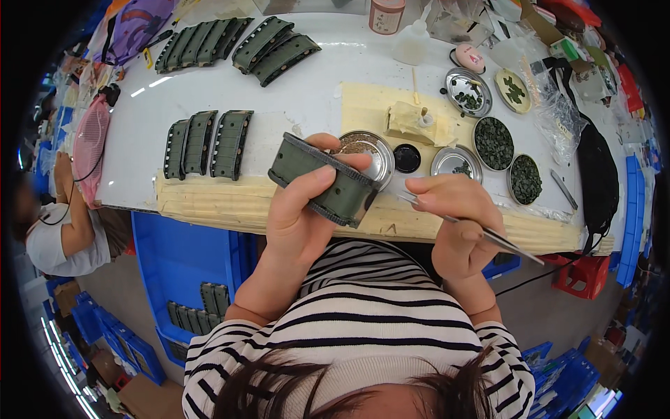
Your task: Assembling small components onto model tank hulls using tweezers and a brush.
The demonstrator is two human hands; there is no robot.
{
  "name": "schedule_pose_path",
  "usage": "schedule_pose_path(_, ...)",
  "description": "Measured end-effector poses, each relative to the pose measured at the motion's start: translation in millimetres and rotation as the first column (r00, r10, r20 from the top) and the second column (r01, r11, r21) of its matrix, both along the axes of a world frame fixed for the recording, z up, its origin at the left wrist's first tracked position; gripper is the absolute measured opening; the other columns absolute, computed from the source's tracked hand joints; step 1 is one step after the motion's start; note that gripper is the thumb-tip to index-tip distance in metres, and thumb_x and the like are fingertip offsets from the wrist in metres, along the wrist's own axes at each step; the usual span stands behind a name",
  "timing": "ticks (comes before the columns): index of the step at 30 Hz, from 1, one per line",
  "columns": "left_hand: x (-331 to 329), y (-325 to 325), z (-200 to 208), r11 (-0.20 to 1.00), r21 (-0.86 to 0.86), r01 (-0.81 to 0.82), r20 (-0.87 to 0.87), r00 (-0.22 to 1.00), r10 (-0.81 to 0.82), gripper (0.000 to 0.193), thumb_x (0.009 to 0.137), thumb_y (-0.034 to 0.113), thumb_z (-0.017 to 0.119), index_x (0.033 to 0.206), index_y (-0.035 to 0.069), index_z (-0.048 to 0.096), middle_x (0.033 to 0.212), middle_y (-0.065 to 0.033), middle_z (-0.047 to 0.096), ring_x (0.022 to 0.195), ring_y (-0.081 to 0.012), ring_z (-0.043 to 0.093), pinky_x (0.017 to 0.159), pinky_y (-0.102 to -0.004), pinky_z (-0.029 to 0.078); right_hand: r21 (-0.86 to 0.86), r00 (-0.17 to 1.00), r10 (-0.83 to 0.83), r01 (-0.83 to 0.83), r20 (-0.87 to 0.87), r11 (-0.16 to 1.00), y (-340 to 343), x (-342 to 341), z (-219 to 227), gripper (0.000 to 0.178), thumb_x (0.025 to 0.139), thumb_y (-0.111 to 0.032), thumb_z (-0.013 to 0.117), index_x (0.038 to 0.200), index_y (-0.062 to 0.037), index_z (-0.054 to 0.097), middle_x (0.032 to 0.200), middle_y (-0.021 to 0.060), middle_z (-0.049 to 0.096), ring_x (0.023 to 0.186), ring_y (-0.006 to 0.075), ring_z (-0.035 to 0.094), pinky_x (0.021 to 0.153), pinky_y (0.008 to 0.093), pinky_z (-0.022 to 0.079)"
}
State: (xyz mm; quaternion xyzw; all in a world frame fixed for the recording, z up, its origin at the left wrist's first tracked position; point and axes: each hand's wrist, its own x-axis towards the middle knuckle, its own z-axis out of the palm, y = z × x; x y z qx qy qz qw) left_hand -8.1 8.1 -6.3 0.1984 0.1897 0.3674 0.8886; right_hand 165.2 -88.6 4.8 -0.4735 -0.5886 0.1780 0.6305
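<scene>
My left hand (305,202) is wrapped round a curved camouflage-green case part (324,183), raised above the table's near edge and tilted. My right hand (460,216) grips metal tweezers (506,244), their tips just right of the part and apart from it. Behind the part, partly covered by my fingers, is a round metal dish (380,155) of brownish grains. A small black round cup (407,158) sits beside it. Farther right are a metal dish (440,164) with a few small green pieces and two round tins, an upper one (493,143) and a lower one (525,179), full of them.
Similar green parts stand in a near row (199,143) and a far row (202,45) at left. A tape-wrapped block (412,122), a pink-labelled jar (386,15) and a knife-like tool (564,190) lie about. A blue bin (188,244) is below left; another person (66,230) sits beyond.
</scene>
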Motion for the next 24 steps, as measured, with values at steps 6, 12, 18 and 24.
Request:
schedule_pose_path(6, -20, 11, -3, 0.982, 0.089, -0.165, -0.119, 0.977, 0.175, 0.031, 0.088, 0.001, 0.055, 0.119, 0.003, 0.052, 0.113, -0.0237, 0.061, 0.107, -0.0290, 0.060, 0.090, -0.0388, 0.051, -0.249, 0.970, -0.033, 0.094, 0.240, 0.964, 22, 0, -13, 0.009, 0.084, -0.012, 0.066, 0.084, -0.0033, 0.068, 0.073, 0.0062, 0.063, 0.068, 0.0225, 0.053, 0.062, 0.0319, 0.042)
schedule_pose_path(12, -25, 12, -5, 0.971, 0.105, -0.214, -0.221, 0.947, 0.232, 0.035, 0.087, -0.005, 0.055, 0.122, 0.000, 0.051, 0.108, -0.0188, 0.062, 0.109, -0.0289, 0.060, 0.092, -0.0375, 0.051, -0.304, 0.933, -0.042, 0.159, 0.357, 0.939, 35, -12, -21, 0.008, 0.080, -0.013, 0.068, 0.083, -0.0053, 0.068, 0.074, 0.0063, 0.064, 0.067, 0.0238, 0.053, 0.061, 0.0336, 0.044)
schedule_pose_path(18, -30, 10, 2, 0.950, 0.235, -0.207, -0.310, 0.910, 0.275, 0.063, 0.086, -0.006, 0.055, 0.143, 0.006, 0.030, 0.118, -0.0194, 0.057, 0.108, -0.0314, 0.060, 0.091, -0.0399, 0.053, -0.294, 0.919, -0.041, 0.168, 0.393, 0.941, 38, -17, -20, 0.008, 0.080, -0.013, 0.069, 0.083, -0.0053, 0.068, 0.075, 0.0064, 0.065, 0.067, 0.0239, 0.053, 0.061, 0.0335, 0.045)
schedule_pose_path(24, -25, 5, 3, 0.867, 0.435, -0.242, -0.294, 0.872, 0.391, 0.065, 0.089, -0.005, 0.052, 0.146, 0.012, 0.025, 0.128, -0.0220, 0.049, 0.102, -0.0319, 0.063, 0.086, -0.0399, 0.055, -0.262, 0.937, -0.045, 0.143, 0.346, 0.954, 38, -16, -17, 0.008, 0.082, -0.012, 0.066, 0.084, -0.0045, 0.068, 0.077, 0.0058, 0.066, 0.068, 0.0228, 0.054, 0.064, 0.0323, 0.044)
